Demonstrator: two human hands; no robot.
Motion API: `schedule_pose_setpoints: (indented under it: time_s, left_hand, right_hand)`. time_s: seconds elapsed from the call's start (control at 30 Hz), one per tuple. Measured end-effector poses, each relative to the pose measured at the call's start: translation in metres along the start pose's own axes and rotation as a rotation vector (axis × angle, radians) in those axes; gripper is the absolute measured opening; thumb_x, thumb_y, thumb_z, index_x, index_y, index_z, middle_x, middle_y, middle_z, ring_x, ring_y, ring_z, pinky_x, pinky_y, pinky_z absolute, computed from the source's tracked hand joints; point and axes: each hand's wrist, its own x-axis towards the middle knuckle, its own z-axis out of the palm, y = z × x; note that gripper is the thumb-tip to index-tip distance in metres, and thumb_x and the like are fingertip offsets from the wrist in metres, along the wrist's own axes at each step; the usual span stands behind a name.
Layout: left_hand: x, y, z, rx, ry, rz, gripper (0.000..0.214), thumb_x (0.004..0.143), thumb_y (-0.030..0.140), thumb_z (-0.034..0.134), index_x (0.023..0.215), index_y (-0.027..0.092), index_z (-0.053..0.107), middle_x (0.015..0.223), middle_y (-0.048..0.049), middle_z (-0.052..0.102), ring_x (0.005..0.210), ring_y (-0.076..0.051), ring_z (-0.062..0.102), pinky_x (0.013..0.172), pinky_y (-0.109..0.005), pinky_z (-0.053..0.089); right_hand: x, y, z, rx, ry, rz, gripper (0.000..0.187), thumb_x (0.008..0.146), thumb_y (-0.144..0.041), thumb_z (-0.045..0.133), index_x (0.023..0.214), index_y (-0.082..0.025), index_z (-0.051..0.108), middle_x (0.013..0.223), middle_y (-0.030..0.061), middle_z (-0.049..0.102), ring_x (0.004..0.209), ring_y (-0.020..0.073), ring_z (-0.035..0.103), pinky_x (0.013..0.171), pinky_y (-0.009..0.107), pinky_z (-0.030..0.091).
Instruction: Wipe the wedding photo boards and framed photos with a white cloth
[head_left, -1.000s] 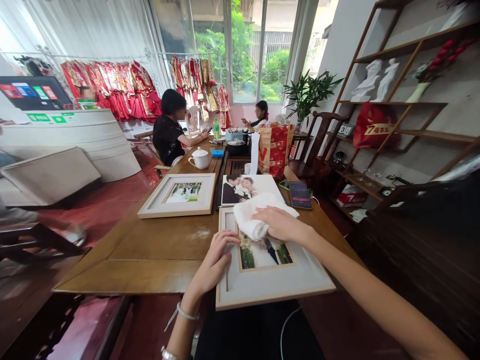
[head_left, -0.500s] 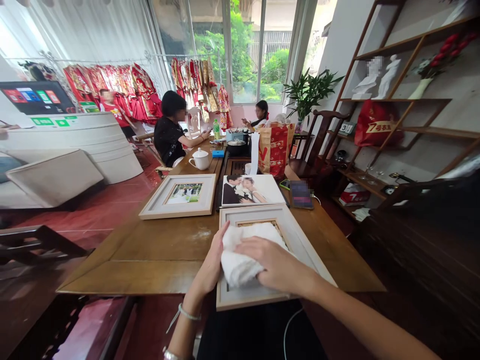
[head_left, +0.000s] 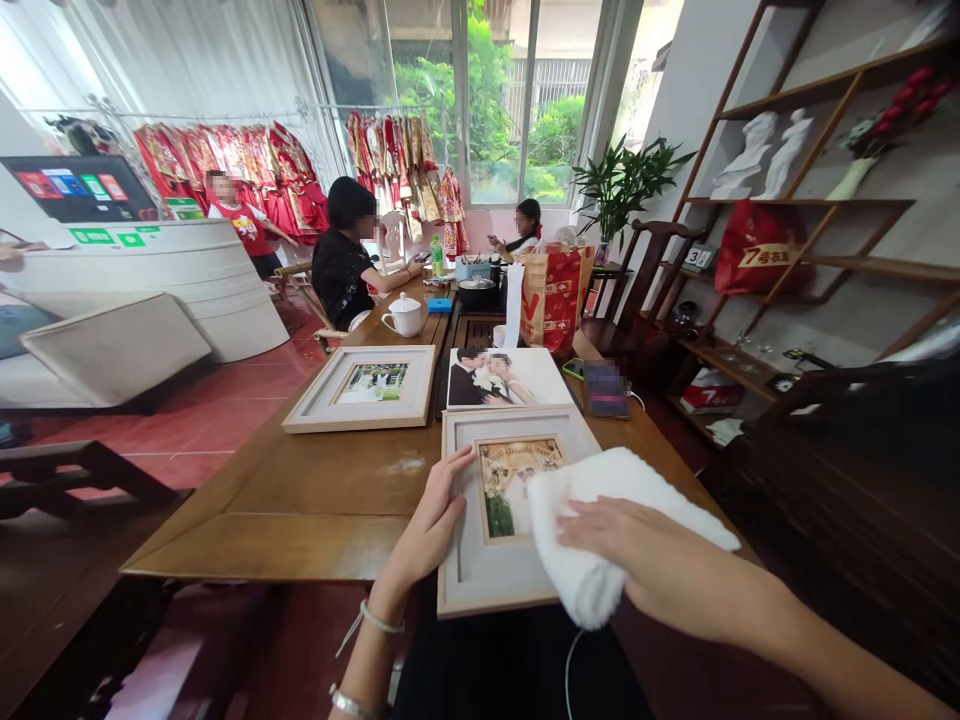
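Note:
A white cloth [head_left: 637, 480] lies partly over the right side of a pale wooden picture frame [head_left: 461, 570] and hangs past its edge. My right hand [head_left: 645, 560] grips the cloth with its fingers pressed down on it. Across the frame's left rim rests my left hand [head_left: 439, 510], fingers stretched onto the light border. Inside the frame, a wedding photo [head_left: 499, 490] shows, its right part hidden by the cloth. The frame's near end sticks out over the table's front edge, above my lap.
Another framed photo [head_left: 364, 390] lies on the wooden table [head_left: 300, 510] to the left. Beyond my frame are a couple's photo print [head_left: 510, 380], a phone [head_left: 606, 390], a white lidded cup [head_left: 405, 318] and a red paper bag [head_left: 555, 300]. Several people are farther back.
My right hand has swept the cloth rightward across the frame, and the photo shows where the cloth was. My left hand's fingers now lie farther over the left rim.

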Motion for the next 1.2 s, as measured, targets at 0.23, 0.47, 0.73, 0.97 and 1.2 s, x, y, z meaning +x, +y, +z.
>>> schedule_pose_setpoints:
  time_s: [0.23,0.47,0.73,0.97,1.2]
  left_hand:
    - [0.001,-0.002,-0.001,0.023,-0.018,0.011,0.046,0.090,0.011,0.036,0.132,0.026,0.045,0.148,-0.0048,0.033,0.139,-0.022,0.024,0.116,-0.045,0.015]
    - [0.001,0.000,-0.001,0.028,-0.008,0.010,0.043,0.090,0.013,0.037,0.130,0.025,0.048,0.147,-0.0058,0.036,0.138,-0.023,0.026,0.116,-0.047,0.016]
    - [0.002,-0.003,0.000,0.030,0.011,0.017,0.041,0.090,0.015,0.038,0.129,0.025,0.048,0.145,-0.0062,0.038,0.137,-0.024,0.029,0.115,-0.046,0.018]
    - [0.002,-0.002,0.000,0.017,0.008,-0.010,0.043,0.089,0.011,0.037,0.128,0.025,0.048,0.145,-0.0059,0.038,0.137,-0.023,0.029,0.116,-0.045,0.017]
    - [0.002,-0.002,0.000,0.035,0.003,0.011,0.044,0.088,0.011,0.038,0.129,0.025,0.048,0.144,-0.0058,0.039,0.136,-0.023,0.029,0.115,-0.046,0.018]
  right_hand:
    - [0.037,0.086,0.016,-0.158,0.386,0.147,0.080,0.055,0.003,0.038,0.130,-0.017,0.053,0.138,0.0067,0.051,0.132,0.0223,0.040,0.110,0.046,0.030]
    - [0.079,0.101,0.009,-0.138,0.422,0.244,0.072,0.062,-0.002,0.043,0.133,-0.017,0.051,0.140,0.0100,0.048,0.135,0.0275,0.033,0.111,0.056,0.019]
    - [0.052,0.055,0.016,-0.030,0.137,0.092,0.085,0.053,0.003,0.040,0.133,-0.021,0.050,0.145,0.0070,0.041,0.139,0.0246,0.023,0.112,0.057,0.009]
    - [-0.031,-0.006,0.001,0.334,-0.072,-0.083,0.085,0.056,0.004,0.037,0.133,-0.030,0.049,0.140,-0.0036,0.048,0.136,0.0168,0.032,0.116,0.044,0.016]
    - [-0.011,0.009,0.013,0.215,0.027,-0.003,0.079,0.059,0.004,0.041,0.131,-0.027,0.053,0.143,0.0022,0.045,0.136,0.0210,0.032,0.115,0.046,0.020]
